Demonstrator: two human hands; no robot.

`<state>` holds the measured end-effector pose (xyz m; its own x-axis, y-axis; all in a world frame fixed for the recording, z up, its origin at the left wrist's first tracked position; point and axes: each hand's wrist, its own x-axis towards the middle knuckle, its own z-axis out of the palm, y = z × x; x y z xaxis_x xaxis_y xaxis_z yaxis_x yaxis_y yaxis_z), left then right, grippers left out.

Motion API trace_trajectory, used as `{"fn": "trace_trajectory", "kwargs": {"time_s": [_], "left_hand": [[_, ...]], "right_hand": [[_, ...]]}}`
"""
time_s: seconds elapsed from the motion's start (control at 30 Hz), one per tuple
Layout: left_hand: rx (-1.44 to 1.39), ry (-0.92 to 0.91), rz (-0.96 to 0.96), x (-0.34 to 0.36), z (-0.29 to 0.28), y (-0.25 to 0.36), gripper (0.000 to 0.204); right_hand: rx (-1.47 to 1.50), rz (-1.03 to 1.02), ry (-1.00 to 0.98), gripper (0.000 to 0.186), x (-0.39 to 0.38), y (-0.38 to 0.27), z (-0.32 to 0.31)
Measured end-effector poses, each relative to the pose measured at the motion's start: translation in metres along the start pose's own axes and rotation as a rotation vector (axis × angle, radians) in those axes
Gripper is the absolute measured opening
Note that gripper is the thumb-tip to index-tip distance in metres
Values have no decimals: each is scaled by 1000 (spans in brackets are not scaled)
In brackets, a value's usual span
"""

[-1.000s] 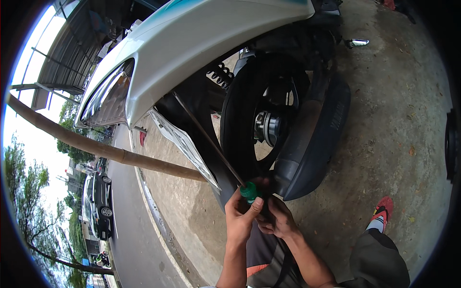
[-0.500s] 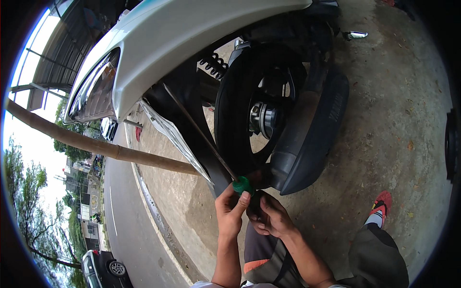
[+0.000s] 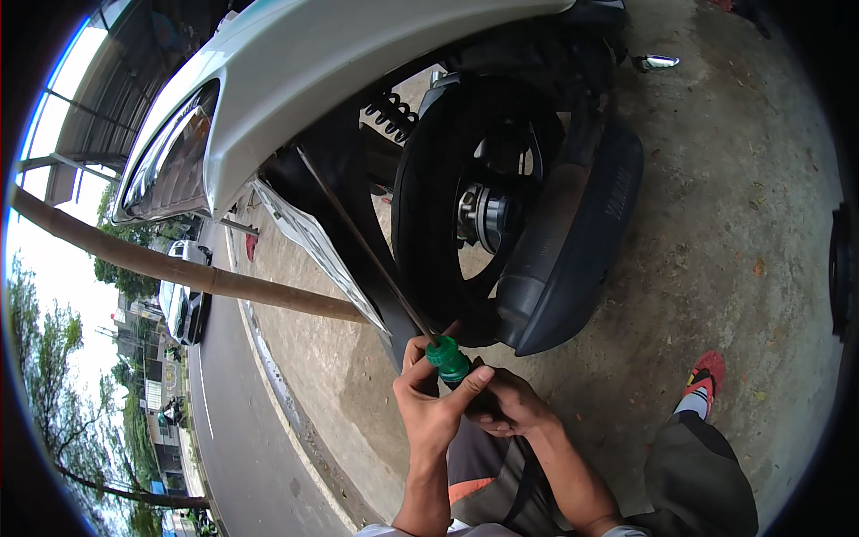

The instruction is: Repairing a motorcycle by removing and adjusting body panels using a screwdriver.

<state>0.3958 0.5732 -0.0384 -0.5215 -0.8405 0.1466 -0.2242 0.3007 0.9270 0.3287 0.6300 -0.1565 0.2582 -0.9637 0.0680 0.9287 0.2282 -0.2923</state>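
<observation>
A long screwdriver (image 3: 368, 248) with a green handle slants up and left, its tip against the dark underside of a motor scooter's tail beside the black rear mudguard (image 3: 347, 201). My left hand (image 3: 429, 413) is closed around the handle, thumb stretched along its lower end. Curled at the butt of the handle is my right hand (image 3: 514, 404); its fingertips are partly hidden. Above my hands stand the scooter's rear wheel (image 3: 419, 192) and grey muffler (image 3: 528, 291). The white body panel (image 3: 304, 76) and tail light (image 3: 174, 166) lie at upper left.
A bent white number plate (image 3: 309, 242) hangs beside the mudguard. A bamboo pole (image 3: 192, 276) crosses at left. Past the kerb runs a road (image 3: 237, 421) with a white car (image 3: 185, 295). My sandalled foot (image 3: 705, 380) rests on the concrete at right.
My left hand's grip has shifted, with the thumb lower and more green handle showing. My right hand stays at the handle's butt. A white car has come nearer; a dark one has left view.
</observation>
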Motion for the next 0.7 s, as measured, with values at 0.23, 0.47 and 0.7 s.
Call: {"fn": "trace_trajectory", "kwargs": {"time_s": [0.23, 0.47, 0.7], "left_hand": [[-159, 200, -53, -2, 8, 10, 38], [-246, 167, 36, -1, 2, 1, 37], [-349, 194, -53, -19, 0, -24, 35]], "right_hand": [[36, -625, 41, 41, 16, 3, 28], [-243, -410, 145, 46, -7, -17, 22], [-851, -652, 334, 49, -4, -17, 43]]}}
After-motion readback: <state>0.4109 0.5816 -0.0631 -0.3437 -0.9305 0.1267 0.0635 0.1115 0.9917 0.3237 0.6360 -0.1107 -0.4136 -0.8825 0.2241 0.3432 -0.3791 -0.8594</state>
